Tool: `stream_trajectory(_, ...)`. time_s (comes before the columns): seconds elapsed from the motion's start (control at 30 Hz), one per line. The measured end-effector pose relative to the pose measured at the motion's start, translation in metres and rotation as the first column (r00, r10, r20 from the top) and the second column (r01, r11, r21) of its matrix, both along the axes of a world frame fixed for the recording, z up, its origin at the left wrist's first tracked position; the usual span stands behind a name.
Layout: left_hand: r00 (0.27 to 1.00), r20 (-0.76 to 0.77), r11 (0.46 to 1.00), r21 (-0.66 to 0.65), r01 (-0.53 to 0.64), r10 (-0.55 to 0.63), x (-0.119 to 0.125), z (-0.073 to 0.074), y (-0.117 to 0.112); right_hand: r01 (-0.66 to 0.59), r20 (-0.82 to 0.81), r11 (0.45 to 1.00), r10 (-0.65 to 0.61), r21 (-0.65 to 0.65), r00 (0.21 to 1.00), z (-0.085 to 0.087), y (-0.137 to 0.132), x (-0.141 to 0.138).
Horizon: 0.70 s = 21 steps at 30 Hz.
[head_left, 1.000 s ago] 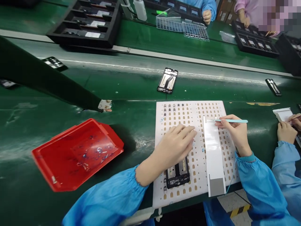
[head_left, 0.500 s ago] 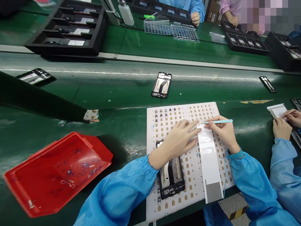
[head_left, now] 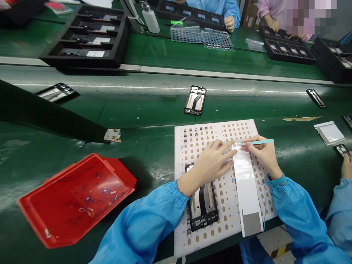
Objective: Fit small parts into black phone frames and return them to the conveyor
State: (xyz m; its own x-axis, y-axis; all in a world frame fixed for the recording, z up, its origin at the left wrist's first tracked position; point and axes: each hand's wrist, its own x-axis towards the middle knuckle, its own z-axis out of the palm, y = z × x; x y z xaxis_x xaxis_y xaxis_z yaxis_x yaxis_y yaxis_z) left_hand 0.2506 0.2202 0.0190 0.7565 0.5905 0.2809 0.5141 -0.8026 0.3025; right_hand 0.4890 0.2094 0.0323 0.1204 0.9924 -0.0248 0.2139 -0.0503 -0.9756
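In the head camera's view, a person in blue sleeves is working at a green bench point(head_left: 154, 146), with both bare hands meeting over the top end of a long white strip point(head_left: 247, 190). The right hand point(head_left: 262, 151) is closing its fingers around a slim light-blue tool point(head_left: 261, 142), whose thin tip is pointing left across the strip. The left hand point(head_left: 210, 163) is spreading its fingers palm down, fingertips reaching the strip's upper left edge; whether they are pressing on it cannot be told. The strip is lying lengthwise on a white perforated board point(head_left: 178, 172). A black phone frame point(head_left: 204, 209) is resting on the board's left side, partly hidden under the left wrist. A red bin point(head_left: 68, 205) is sitting to the left, while a co-worker's hand point(head_left: 347, 167) is showing at far right.
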Motion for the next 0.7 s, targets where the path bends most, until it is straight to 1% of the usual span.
stream_trajectory(0.1, 0.999, 0.033, 0.999, -0.036, 0.007, -0.006, -0.002, 0.004, -0.003, 0.013, 0.003, 0.999, -0.013, 0.029, 1.000, 0.010, -0.007, 0.001)
stream_trajectory(0.17, 0.996, 0.094, 0.996, -0.094, 0.005, 0.003, -0.013, 0.010, -0.009, -0.017, 0.012, 0.998, 0.017, 0.058, 1.000, 0.024, -0.016, -0.002)
stream_trajectory(0.2, 0.990, 0.139, 0.991, -0.131, -0.011, 0.029, -0.021, 0.013, -0.013, -0.049, 0.020, 0.996, 0.048, 0.075, 0.999, 0.032, -0.021, -0.005)
stream_trajectory(0.27, 0.960, 0.240, 0.973, -0.212, -0.093, 0.144, -0.042, 0.019, -0.024, -0.136, 0.034, 0.984, 0.132, 0.114, 0.991, 0.045, -0.030, -0.017)
stream_trajectory(0.33, 0.899, 0.314, 0.935, -0.278, -0.219, 0.304, -0.063, 0.021, -0.035, -0.222, 0.030, 0.966, 0.220, 0.130, 0.975, 0.052, -0.035, -0.034)
stream_trajectory(0.37, 0.867, 0.333, 0.914, -0.299, -0.275, 0.370, -0.073, 0.021, -0.040, -0.257, 0.017, 0.959, 0.257, 0.120, 0.966, 0.051, -0.036, -0.044)
stream_trajectory(0.43, 0.832, 0.339, 0.886, -0.319, -0.338, 0.439, -0.086, 0.017, -0.048, -0.308, -0.019, 0.949, 0.309, 0.065, 0.951, 0.042, -0.035, -0.064)
stream_trajectory(0.53, 0.841, 0.321, 0.885, -0.326, -0.333, 0.435, -0.093, 0.008, -0.053, -0.342, -0.069, 0.939, 0.340, -0.025, 0.938, 0.020, -0.030, -0.085)
stream_trajectory(0.6, 0.851, 0.314, 0.891, -0.323, -0.320, 0.420, -0.092, 0.005, -0.054, -0.336, -0.086, 0.940, 0.330, -0.059, 0.940, 0.008, -0.028, -0.091)
stream_trajectory(0.7, 0.858, 0.305, 0.894, -0.315, -0.318, 0.413, -0.090, 0.004, -0.053, -0.312, -0.080, 0.947, 0.306, -0.077, 0.949, 0.000, -0.028, -0.092)
